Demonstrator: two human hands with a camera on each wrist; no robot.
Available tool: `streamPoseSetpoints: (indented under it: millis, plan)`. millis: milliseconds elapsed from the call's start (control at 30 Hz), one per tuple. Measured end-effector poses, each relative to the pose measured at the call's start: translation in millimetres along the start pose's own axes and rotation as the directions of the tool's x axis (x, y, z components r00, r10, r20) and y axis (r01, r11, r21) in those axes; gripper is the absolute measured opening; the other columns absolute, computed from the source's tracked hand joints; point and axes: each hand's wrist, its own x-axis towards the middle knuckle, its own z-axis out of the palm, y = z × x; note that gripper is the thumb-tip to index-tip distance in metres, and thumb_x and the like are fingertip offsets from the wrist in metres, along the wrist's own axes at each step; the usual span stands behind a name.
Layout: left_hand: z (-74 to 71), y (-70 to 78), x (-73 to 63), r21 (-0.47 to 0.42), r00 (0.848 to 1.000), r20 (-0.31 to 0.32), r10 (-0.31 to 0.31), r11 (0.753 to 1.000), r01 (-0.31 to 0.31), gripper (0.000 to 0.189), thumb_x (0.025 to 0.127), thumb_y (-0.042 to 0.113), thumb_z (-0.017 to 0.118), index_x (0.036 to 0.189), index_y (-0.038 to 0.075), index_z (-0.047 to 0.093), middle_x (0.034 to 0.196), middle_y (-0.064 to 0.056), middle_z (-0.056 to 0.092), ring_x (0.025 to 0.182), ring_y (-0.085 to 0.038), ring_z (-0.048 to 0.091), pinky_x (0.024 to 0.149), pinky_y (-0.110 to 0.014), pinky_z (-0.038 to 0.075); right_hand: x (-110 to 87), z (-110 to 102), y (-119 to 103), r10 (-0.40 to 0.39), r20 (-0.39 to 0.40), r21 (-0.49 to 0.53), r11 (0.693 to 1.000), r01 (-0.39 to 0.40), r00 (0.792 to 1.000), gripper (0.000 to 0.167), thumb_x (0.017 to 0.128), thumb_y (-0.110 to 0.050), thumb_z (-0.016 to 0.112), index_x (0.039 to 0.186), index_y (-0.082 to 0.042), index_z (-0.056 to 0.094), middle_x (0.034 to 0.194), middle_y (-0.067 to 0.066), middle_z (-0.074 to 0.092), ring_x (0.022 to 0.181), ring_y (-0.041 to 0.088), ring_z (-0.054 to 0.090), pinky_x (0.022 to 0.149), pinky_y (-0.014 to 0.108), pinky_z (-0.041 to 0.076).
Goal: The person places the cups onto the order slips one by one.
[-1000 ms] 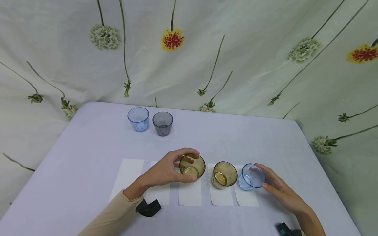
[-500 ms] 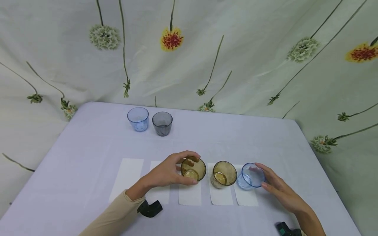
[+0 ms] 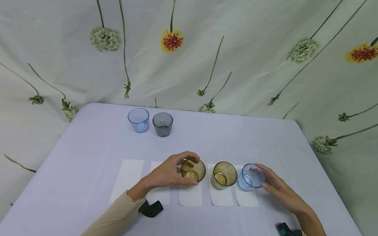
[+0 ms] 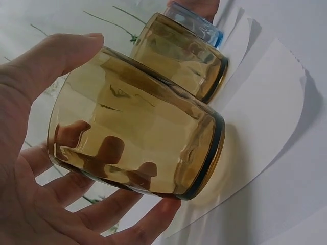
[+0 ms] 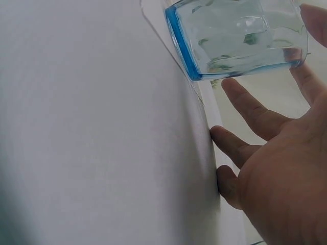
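My left hand (image 3: 169, 172) grips an amber glass (image 3: 192, 175), thumb on the near side and fingers round the far side. In the left wrist view that amber glass (image 4: 138, 127) has its base close over a white paper strip (image 4: 276, 107). Just right of it, a second amber glass (image 3: 224, 175) stands on another strip. My right hand (image 3: 282, 190) holds a light blue glass (image 3: 251, 178) near the rim between thumb and index finger. The right wrist view shows the other fingers (image 5: 255, 109) spread below this blue glass (image 5: 240, 38).
At the back left of the white table (image 3: 242, 134) stand a blue glass (image 3: 138, 121) and a grey glass (image 3: 162, 124). White paper strips (image 3: 127, 177) lie in a row across the front. A flower-print curtain (image 3: 189, 59) hangs behind the table.
My left hand has shifted slightly toward the front of the table with the amber glass. The right hand and the other glasses stay in place.
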Motion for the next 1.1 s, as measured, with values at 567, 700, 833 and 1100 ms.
streamPoseSetpoints:
  millis: [567,700,833,1100]
  plan:
    - [-0.5,-6.7,0.9,-0.012,1.0,0.009,-0.013,1.0,0.013,0.06,0.079,0.021,0.086,0.131,0.02,0.056,0.132,-0.007,0.056,0.12,-0.032,0.055,0.093,-0.048,0.055,-0.1,-1.0,0.4,-0.015,0.007,0.008,1.0,0.015,1.0,0.059,0.106,-0.004,0.041,0.16,-0.016,0.021,0.157,-0.018,0.031,0.138,-0.022,0.018,0.1,0.001,0.022]
    - [0.0,-7.4,1.2,-0.009,1.0,0.013,-0.021,1.0,0.021,0.061,0.078,0.021,0.087,0.13,0.021,0.056,0.132,-0.006,0.056,0.121,-0.031,0.054,0.094,-0.048,0.054,-0.1,-0.8,-0.4,-0.008,0.0,-0.004,1.0,0.008,1.0,0.058,0.106,-0.004,0.041,0.16,-0.015,0.021,0.157,-0.018,0.03,0.138,-0.022,0.019,0.107,0.008,0.023]
    - [0.5,-8.3,1.3,0.005,1.0,0.014,-0.019,1.0,0.019,0.062,0.078,0.022,0.088,0.13,0.022,0.055,0.131,-0.005,0.056,0.122,-0.031,0.054,0.094,-0.047,0.054,0.3,-0.4,-1.5,0.012,-0.009,-0.022,1.0,-0.013,1.0,0.058,0.106,-0.005,0.042,0.16,-0.016,0.021,0.156,-0.019,0.03,0.136,-0.024,0.018,0.121,0.032,0.022]
    - [-0.2,-9.2,1.9,0.036,0.999,0.023,-0.023,0.999,0.022,0.061,0.078,0.025,0.087,0.129,0.024,0.054,0.131,-0.004,0.056,0.122,-0.03,0.053,0.094,-0.047,0.053,1.0,0.1,-2.9,0.036,-0.018,-0.038,0.999,-0.036,0.999,0.059,0.106,-0.007,0.042,0.16,-0.017,0.021,0.155,-0.022,0.028,0.135,-0.025,0.018,0.112,0.074,0.007]
